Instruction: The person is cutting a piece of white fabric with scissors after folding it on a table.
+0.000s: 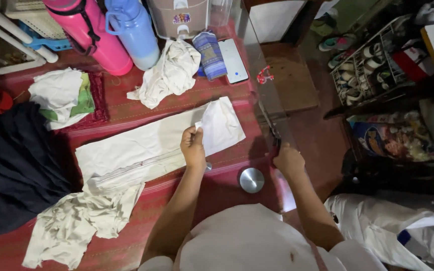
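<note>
Fingers of your left hand (193, 147) are pinched on a raised fold of the long, flat-folded strip of white cloth (151, 145), near its right end; that grip is closed on the fabric. Your right hand (288, 160) is clenched around the handles of a pair of dark scissors (271, 128), whose blades point away from you along the right edge of the bench (126, 113), which is covered in a red striped fabric.

Judging by how it drapes, the cloth is light, thin and limp. It will sag wherever you lift it and slide easily over the cover beneath, so hold it close to the folded edge and keep it taut. The strip lies slantwise across the middle of the bench, its left end resting on a crumpled heap of pale cream rags (76, 223).

Just beside your left wrist sits a small round silver metal lid (251, 180). Beyond the strip lie a bunched white rag (169, 75), a folded blue patterned cloth (210, 54) and a flat white phone (233, 60). A tall pink flask (94, 32) and a light blue flask (135, 32) stand at the back. To the left are a white and green bundle (64, 95) and a dark navy garment (11, 160). The heaps crowd the strip's left end; the scissor side is freer.
</note>
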